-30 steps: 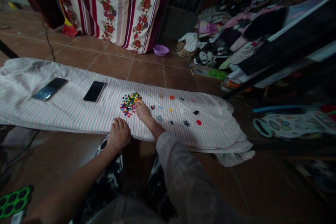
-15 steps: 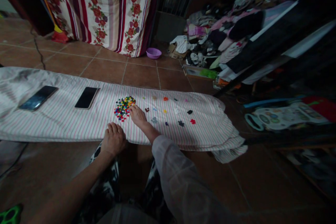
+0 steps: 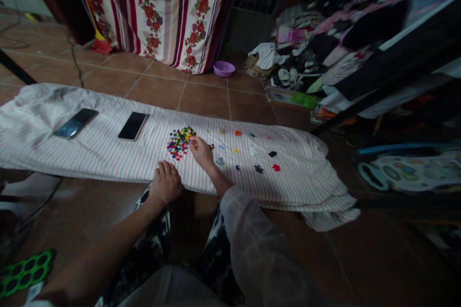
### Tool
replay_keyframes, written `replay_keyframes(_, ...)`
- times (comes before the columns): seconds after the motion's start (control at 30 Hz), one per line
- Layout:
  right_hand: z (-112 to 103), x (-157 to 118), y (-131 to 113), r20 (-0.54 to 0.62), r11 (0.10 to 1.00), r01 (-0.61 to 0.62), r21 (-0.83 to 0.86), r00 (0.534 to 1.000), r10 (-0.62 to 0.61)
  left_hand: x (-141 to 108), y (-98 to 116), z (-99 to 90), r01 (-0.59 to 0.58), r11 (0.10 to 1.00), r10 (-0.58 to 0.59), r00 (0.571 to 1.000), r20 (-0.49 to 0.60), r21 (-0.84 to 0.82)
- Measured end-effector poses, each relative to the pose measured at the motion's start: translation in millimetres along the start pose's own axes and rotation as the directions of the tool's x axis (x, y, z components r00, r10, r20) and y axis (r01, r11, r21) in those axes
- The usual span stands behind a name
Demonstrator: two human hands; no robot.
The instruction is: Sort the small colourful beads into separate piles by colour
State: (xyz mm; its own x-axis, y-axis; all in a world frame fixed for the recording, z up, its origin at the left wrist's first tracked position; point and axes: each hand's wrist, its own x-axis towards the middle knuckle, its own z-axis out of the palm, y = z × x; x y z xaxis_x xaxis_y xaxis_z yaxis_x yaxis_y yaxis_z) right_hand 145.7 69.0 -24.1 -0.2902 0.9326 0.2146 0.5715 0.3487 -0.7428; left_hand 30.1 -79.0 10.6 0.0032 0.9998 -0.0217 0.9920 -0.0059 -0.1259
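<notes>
A heap of small mixed-colour pieces (image 3: 179, 143) lies on the striped cloth (image 3: 137, 160). At its right edge is my right hand (image 3: 201, 152), thumb and fingertips pinched together; whatever is between them is too small to make out. Small single-colour groups are spread to the right, among them an orange group (image 3: 238, 133), a grey group (image 3: 220, 161), a black group (image 3: 272, 154) and a red group (image 3: 276, 168). My left hand (image 3: 166, 183) rests palm down at the cloth's near edge, fingers laid out and holding nothing.
Two phones, one dark (image 3: 76, 123) and one light-edged (image 3: 133, 126), lie left on the cloth. Beyond are a purple basin (image 3: 224, 69), a floral curtain (image 3: 165, 9) and piled clothes (image 3: 317, 43). A green object with holes (image 3: 27, 273) is at lower left.
The view has swung left, so the scene sits further right. My right hand stays at the heap's right side, fingers still pinched. My left hand keeps its place on the cloth edge.
</notes>
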Motion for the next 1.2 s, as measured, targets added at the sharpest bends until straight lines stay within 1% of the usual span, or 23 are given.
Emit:
replay_keyframes(0.1,-11.7,0.0,3.0,-0.04,1.0,-0.029,0.006,0.999,0.03,-0.9,0.4,-1.6,-0.009,1.0,0.009,1.0,-0.013,0.004)
replay_keyframes(0.17,-22.9,0.8,9.8,-0.07,0.998,-0.054,-0.011,0.996,0.053,-1.5,0.5,-1.6,-0.021,1.0,0.022,0.999,-0.025,0.023)
replay_keyframes(0.27,-44.5,3.8,27.1,-0.13,0.997,-0.069,-0.029,0.989,0.065,-1.9,0.5,-1.0,-0.025,0.999,0.027,0.999,-0.04,0.04)
replay_keyframes(0.33,-62.0,6.7,42.7,-0.193,0.995,-0.094,-0.04,0.978,0.084,-2.1,0.4,-1.3,-0.025,0.999,0.027,0.998,-0.051,0.041)
replay_keyframes(0.4,-81.8,10.0,60.3,-0.27,0.988,-0.146,-0.052,0.955,0.127,-2.3,0.4,-2.2,-0.033,0.999,0.035,0.998,-0.05,0.041)
replay_keyframes(0.47,-103.4,12.8,79.2,-0.343,0.976,-0.211,-0.057,0.922,0.18,-2.3,0.4,-3.4,-0.048,0.998,0.05,0.998,-0.044,0.046)
replay_keyframes(0.53,-125.9,14.8,98.5,-0.389,0.956,-0.285,-0.065,0.89,0.239,-2.3,0.6,-4.2,-0.06,0.996,0.062,0.997,-0.042,0.06)
replay_keyframes(0.57,-137.3,15.4,108.0,-0.408,0.941,-0.33,-0.076,0.871,0.273,-2.2,0.7,-4.3,-0.06,0.996,0.063,0.997,-0.043,0.069)
replay_keyframes(0.7,-180.4,16.7,141.7,-0.444,0.874,-0.461,-0.154,0.823,0.356,-1.8,1.0,-3.3,-0.061,0.994,0.067,0.996,-0.067,0.085)
replay_keyframes(0.83,-213.4,18.4,166.9,-0.482,0.781,-0.59,-0.203,0.755,0.445,-0.8,1.1,-2.8,-0.066,0.995,0.071,0.994,-0.078,0.07)
replay_keyframes(0.9,-223.9,19.4,178.0,-0.482,0.739,-0.644,-0.2,0.721,0.497,0.0,1.4,-2.8,-0.061,0.996,0.066,0.994,-0.084,0.058)
replay_keyframes(1.0,-232.0,21.2,194.9,-0.468,0.703,-0.691,-0.169,0.684,0.56,1.0,1.9,-2.0,-0.058,0.997,0.063,0.995,-0.083,0.058)
replay_keyframes(1.1,-234.0,23.9,211.3,-0.467,0.683,-0.718,-0.135,0.654,0.595,1.5,2.2,0.5,-0.062,0.995,0.068,0.995,-0.077,0.08)
replay_keyframes(1.2,-233.4,27.7,223.4,-0.474,0.683,-0.722,-0.108,0.642,0.603,1.8,2.5,3.1,-0.059,0.992,0.068,0.994,-0.081,0.107)
